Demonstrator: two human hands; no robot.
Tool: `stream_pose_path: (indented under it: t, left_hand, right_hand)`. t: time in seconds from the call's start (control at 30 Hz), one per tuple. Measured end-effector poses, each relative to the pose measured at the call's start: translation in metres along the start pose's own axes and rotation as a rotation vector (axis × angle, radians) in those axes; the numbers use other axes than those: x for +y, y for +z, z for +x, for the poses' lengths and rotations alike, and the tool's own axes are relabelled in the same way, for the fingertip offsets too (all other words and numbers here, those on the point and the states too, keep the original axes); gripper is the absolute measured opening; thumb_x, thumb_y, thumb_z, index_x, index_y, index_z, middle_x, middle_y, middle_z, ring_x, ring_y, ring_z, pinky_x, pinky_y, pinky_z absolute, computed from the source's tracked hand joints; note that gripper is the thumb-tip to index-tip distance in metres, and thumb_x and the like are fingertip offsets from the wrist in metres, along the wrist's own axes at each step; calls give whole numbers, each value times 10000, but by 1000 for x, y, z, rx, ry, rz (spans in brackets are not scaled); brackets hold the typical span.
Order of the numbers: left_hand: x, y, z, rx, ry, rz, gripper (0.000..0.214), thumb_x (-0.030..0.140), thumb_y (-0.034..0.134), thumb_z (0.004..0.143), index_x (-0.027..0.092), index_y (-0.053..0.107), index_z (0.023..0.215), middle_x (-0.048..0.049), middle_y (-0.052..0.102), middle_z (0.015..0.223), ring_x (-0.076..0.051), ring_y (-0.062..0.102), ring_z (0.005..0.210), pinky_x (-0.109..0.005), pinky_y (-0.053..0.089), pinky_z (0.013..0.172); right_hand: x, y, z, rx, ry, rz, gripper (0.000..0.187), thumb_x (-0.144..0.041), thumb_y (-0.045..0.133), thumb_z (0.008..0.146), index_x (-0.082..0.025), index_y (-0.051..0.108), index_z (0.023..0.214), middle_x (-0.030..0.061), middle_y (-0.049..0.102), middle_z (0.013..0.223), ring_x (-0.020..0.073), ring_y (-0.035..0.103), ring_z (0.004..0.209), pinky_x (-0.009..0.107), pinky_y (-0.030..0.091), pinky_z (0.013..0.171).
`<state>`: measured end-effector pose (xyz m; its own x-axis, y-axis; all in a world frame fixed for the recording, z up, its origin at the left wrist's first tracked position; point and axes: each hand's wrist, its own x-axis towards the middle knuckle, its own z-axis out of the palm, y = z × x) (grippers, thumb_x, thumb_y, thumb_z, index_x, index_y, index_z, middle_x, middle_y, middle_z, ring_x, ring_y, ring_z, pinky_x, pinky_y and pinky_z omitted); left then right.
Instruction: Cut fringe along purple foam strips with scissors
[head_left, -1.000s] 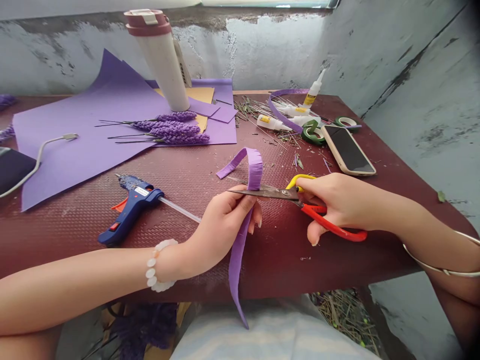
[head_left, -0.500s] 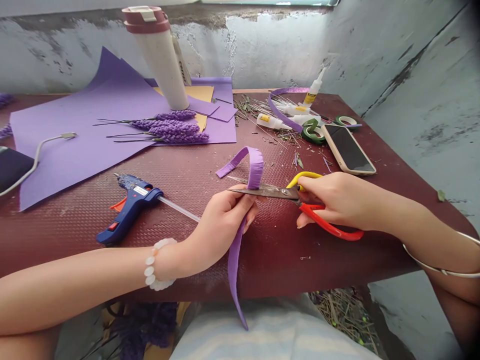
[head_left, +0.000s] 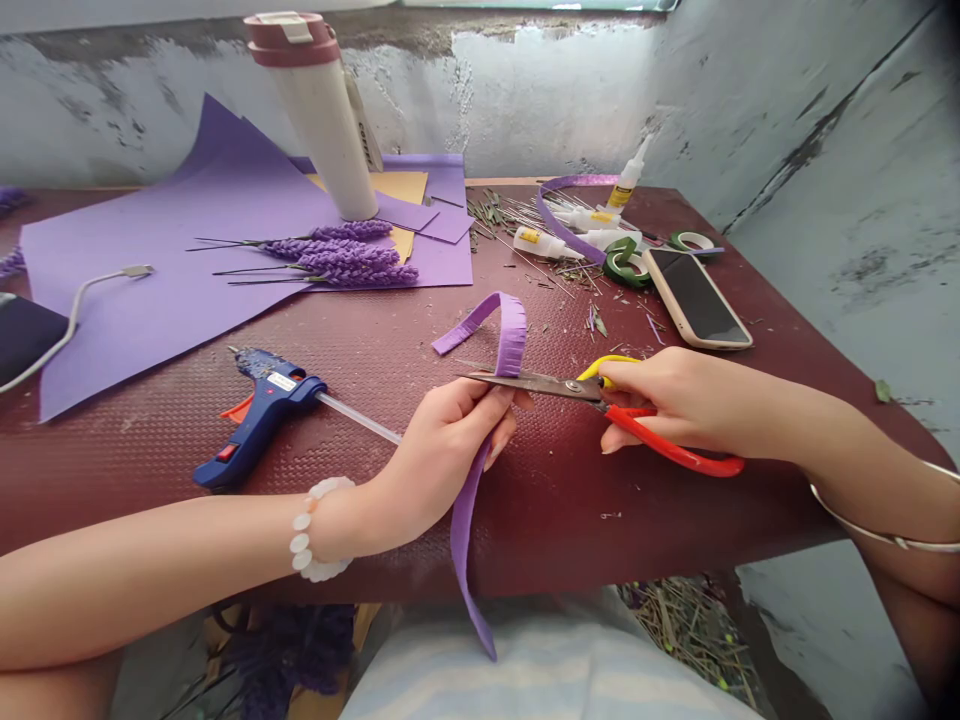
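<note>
A long purple foam strip (head_left: 465, 530) hung over the near edge of a dark red, textured table (head_left: 570, 500), its plain tail dangling toward the person's lap. The left hand (head_left: 442, 440), a white bead bracelet (head_left: 311, 530) at the wrist, was closed on the strip, pinching it between thumb and fingers. Above the pinch the strip arched up and back to the tabletop, that part finely fringed along one edge. The right hand (head_left: 675, 400) gripped the scissors (head_left: 532, 382), fingers through their yellow and red loops, the steel blades lying almost closed against the strip just above the left thumb.

Left of the hands lay a blue glue gun (head_left: 259, 415) with a clear stick jutting from its back. Beyond it spread a broad purple sheet (head_left: 150, 270) bearing several lavender-like stems (head_left: 345, 258) on thin wires, and a white cable (head_left: 75, 305). To the far right lay a phone (head_left: 696, 298), screen up, beside a green tape roll (head_left: 626, 265) and small white glue bottles (head_left: 544, 243) amid scattered clippings. A tall white tumbler (head_left: 322, 120) stood at the back with its maroon lid shut, hiding its contents.
</note>
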<state>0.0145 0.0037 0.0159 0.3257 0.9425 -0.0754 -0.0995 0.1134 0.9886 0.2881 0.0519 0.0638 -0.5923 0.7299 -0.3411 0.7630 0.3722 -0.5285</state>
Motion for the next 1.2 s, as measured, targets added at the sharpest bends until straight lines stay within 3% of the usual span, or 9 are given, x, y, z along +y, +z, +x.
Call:
stream_pose_path:
  t: [0.1,0.2,0.3,0.43,0.6,0.73,0.9,1.07,1.2]
  left_hand:
    - [-1,0,-2,-2,3,-65,478,535,895,1071,219,656,804,79,530,588,-94,430,549,-275,330,564]
    - [-2,-1,-4,-23,22,-118,426,559,880,1108,188,742,951,79,555,612,-100,440,545,-270,325,547]
    - [-3,-1,-6,-46,37,-144,428,547,841,1152,192,727,941,63,578,630,-98,450,550,-263,336,538]
    - [0,-1,-6,-77,12,-180,441,575,902,1109,182,745,984,88,527,608,-91,419,532,-252,320,520]
    - [5,0,-8,-85,-22,-139,444,583,892,1105,189,738,972,98,494,584,-87,388,511,-252,297,512]
    - [7,0,-8,-94,-45,-98,465,599,903,1088,186,739,949,97,487,579,-86,386,516,-256,295,515]
    - [8,-1,-6,-88,-51,-100,377,507,845,1119,187,733,956,102,478,581,-86,367,516,-258,277,519]
    - [5,0,-4,-116,-51,-134,382,517,845,1118,188,728,963,103,480,590,-86,362,516,-253,274,516]
    - [4,0,-4,-125,-56,-142,407,539,855,1113,187,724,958,107,477,594,-82,357,512,-249,276,512]
  right_hand:
    - [6,-2,0,-73,-28,105,340,-646,693,1034,-340,603,915,37,918,870,303,766,696,422,485,667]
    - [16,-3,2,-124,-51,182,354,-626,758,1009,-321,649,866,-7,805,765,263,678,672,402,457,638]
    - [24,-4,3,-179,-72,236,450,-658,774,1017,-318,581,794,-42,646,699,216,528,628,389,375,597]
    - [28,-4,2,-209,-71,256,503,-698,784,1020,-319,527,812,-74,510,685,192,416,623,381,324,588]
    - [22,-3,-2,-204,-17,243,472,-563,905,881,-314,505,846,-90,516,722,171,400,633,355,288,578]
    - [11,-4,-4,-205,91,199,523,-501,982,801,-315,495,842,-72,580,720,193,516,643,347,331,589]
    - [5,-1,-3,-230,137,246,518,-622,944,845,-330,517,854,-66,630,631,220,535,599,377,342,579]
    - [10,-1,-4,-276,111,346,349,-560,777,935,-331,532,841,-69,643,557,211,473,565,381,321,579]
    - [14,-3,-6,-275,90,352,318,-556,749,953,-324,560,844,-66,617,559,206,459,573,382,308,575]
